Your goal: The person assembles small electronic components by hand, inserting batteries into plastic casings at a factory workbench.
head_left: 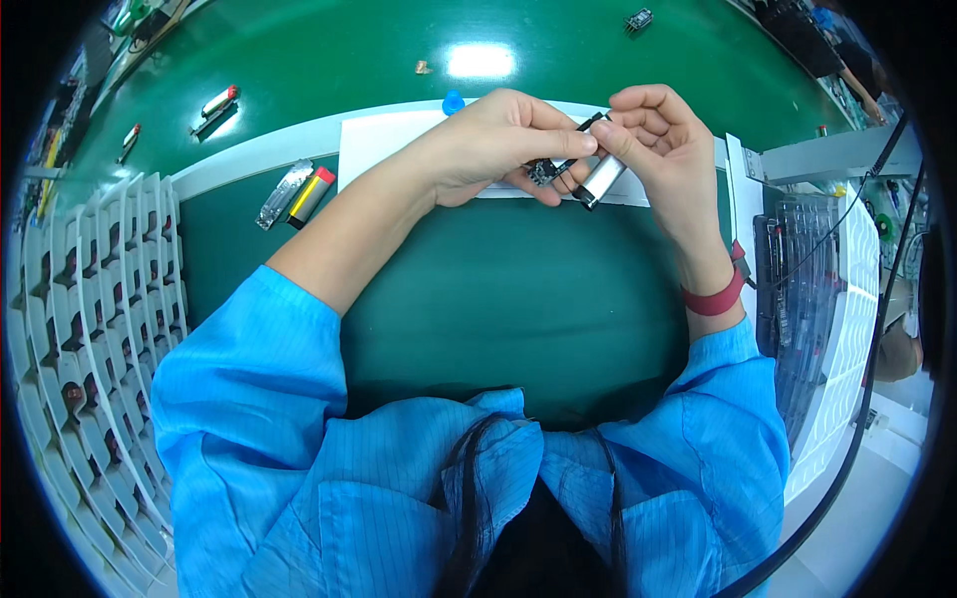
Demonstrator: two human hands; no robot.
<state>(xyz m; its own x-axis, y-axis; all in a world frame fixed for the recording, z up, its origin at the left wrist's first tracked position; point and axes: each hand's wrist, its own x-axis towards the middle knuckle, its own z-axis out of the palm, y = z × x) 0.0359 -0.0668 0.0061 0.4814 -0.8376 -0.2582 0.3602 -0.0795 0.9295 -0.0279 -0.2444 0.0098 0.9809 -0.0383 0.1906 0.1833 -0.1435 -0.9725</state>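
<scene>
My left hand (pixel 498 145) and my right hand (pixel 653 135) meet above a white sheet (pixel 384 140) on the green mat. Together they hold a small silver cylindrical battery cell (pixel 601 177) with a black end, tilted. A thin black strip (pixel 588 124) runs from the cell up between my fingertips, and a small dark circuit piece (pixel 543 171) hangs below my left fingers. My right wrist wears a red band (pixel 714 297). Both forearms come out of blue sleeves.
A white compartment tray (pixel 95 329) with small parts fills the left side. Two loose cells, one silver (pixel 283 193) and one yellow and red (pixel 312 195), lie left of the sheet. A clear tray (pixel 802 289) stands at the right. A blue cap (pixel 454 101) sits behind the sheet.
</scene>
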